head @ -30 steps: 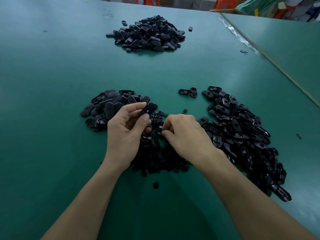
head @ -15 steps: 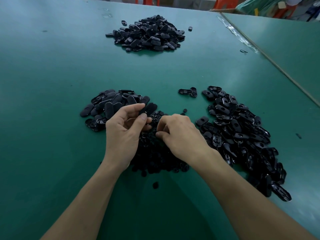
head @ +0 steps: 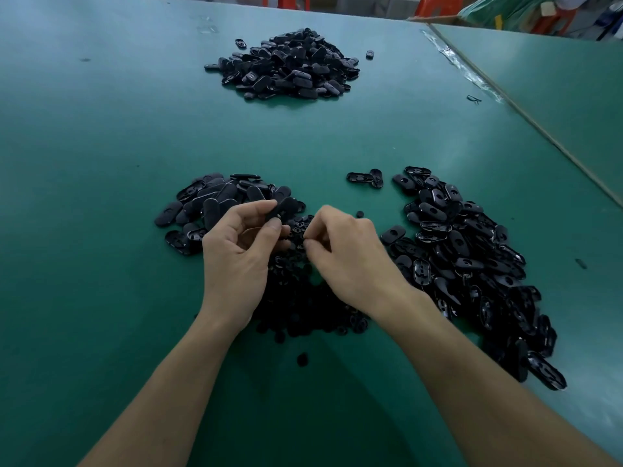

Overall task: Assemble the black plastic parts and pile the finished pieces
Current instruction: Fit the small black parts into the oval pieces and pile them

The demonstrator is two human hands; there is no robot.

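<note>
Green matte table top, seen from above and behind the hands.

Left hand: raised just over the near-left heap. A flat black oval plastic part is pinched between the thumb and the curled fingertips and held tilted, clear of the table.

Right hand: fingers are curled in and thumb and forefinger tips are drawn together, close to the left thumb. Whether a small piece is held there cannot be told; the tips are set against dark parts below.

Four groups of black parts are noted:
- Near-left heap of matte oval plates, partly hidden by the left hand.
- Low heap of small round black pieces, directly beneath and between both hands and wrists.
- Long near-right heap of glossy oval shells with cut-outs, running from mid-table towards the near right edge.
- Far pile of oval black pieces, well apart from the other three, towards the table's far edge.

Strays: two shells touching each other between the near-left and near-right heaps; one small round piece alone between the forearms.

A second green table is butted against the right side. Orange stools are seen beyond the far edge.
</note>
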